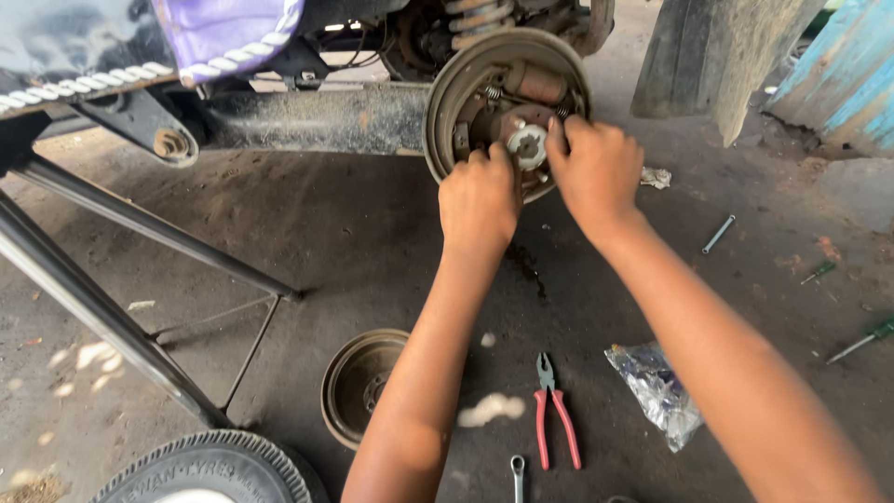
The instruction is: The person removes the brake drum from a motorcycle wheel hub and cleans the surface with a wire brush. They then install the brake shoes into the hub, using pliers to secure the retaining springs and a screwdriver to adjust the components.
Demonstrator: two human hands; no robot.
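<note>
Both hands were worked into an exposed drum-brake assembly (507,102) bolted on the end of a rusty axle beam (317,119) — the left hand (480,196) was pressed against the lower left of the backing plate, fingers curled onto what looked like the brake shoe (463,140), though the exact pinch could not be told because the knuckles hid it. The right hand (596,168) was set just beside it, fingertips closed near the splined hub (529,146) at the centre; what was pinched was hidden. The assembly was judged heavy, rigid steel, greasy and dusty, so slippery to bare skin; the return springs (498,93) above the grip were judged stiff and under tension, likely to snap back. Hold was judged best taken on the shoe's rim edge, away from the springs. Well below the grip, on the stained concrete floor (354,233), a removed brake drum (358,384) lay open side up, red-handled pliers (554,410) and a crumpled plastic bag (656,391) near it, a spanner (517,477) lower still, a tyre (209,470) far left — screwdrivers (861,340) lay well to the right.
</note>
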